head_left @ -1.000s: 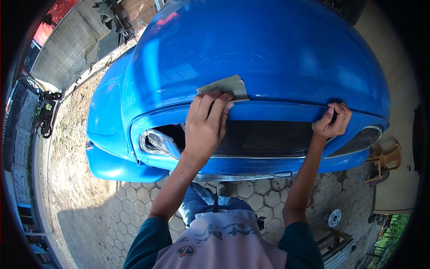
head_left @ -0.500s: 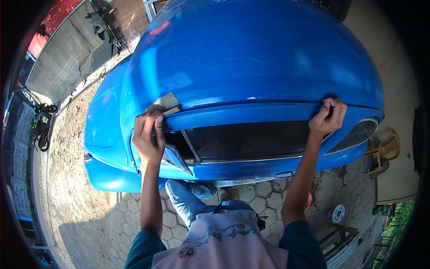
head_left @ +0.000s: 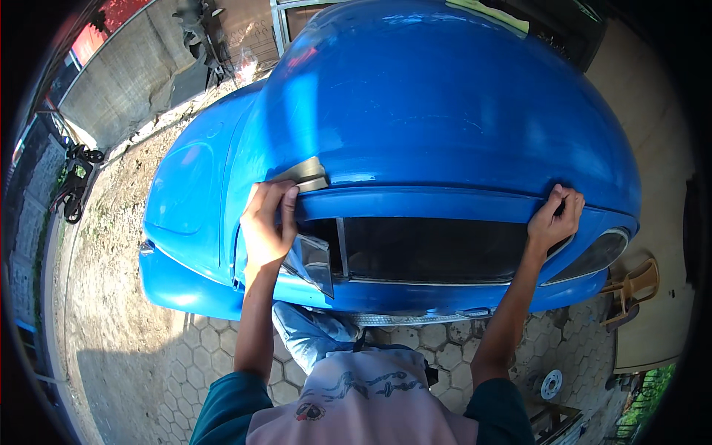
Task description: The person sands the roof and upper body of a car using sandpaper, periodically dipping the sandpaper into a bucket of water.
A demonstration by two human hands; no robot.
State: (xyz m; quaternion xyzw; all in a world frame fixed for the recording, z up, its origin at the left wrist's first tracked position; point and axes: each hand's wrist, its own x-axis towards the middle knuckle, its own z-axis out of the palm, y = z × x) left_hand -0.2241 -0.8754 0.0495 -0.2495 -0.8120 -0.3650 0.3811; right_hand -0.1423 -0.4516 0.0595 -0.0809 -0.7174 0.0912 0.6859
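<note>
A blue rounded car (head_left: 445, 111) stands side-on before me, and both my hands are at its roof edge above the side window (head_left: 430, 248). My left hand (head_left: 268, 222) is closed, thumb against fingers, on a folded greyish-tan piece of sandpaper (head_left: 305, 174). The sandpaper lies over the roof's lower edge by the front of the window, next to pale scuffs in the paint. Toward the rear end of the roof rail (head_left: 445, 191), my right hand (head_left: 556, 219) has its fingers curled against the edge. Whatever those fingers hold, if anything, is hidden.
An angled vent window (head_left: 315, 263) juts out below my left hand. A yellow-green cloth (head_left: 493, 15) lies on the far roof. Hexagonal pavers (head_left: 204, 363) cover the ground. A brown plastic chair (head_left: 634, 289), a white wheel rim (head_left: 551, 384) and a parked motorcycle (head_left: 70, 182) stand around.
The view has shifted, so the car sits lower and the cloth on its far roof has come into sight. Both hands stay at the roof edge, the left still with the sandpaper.
</note>
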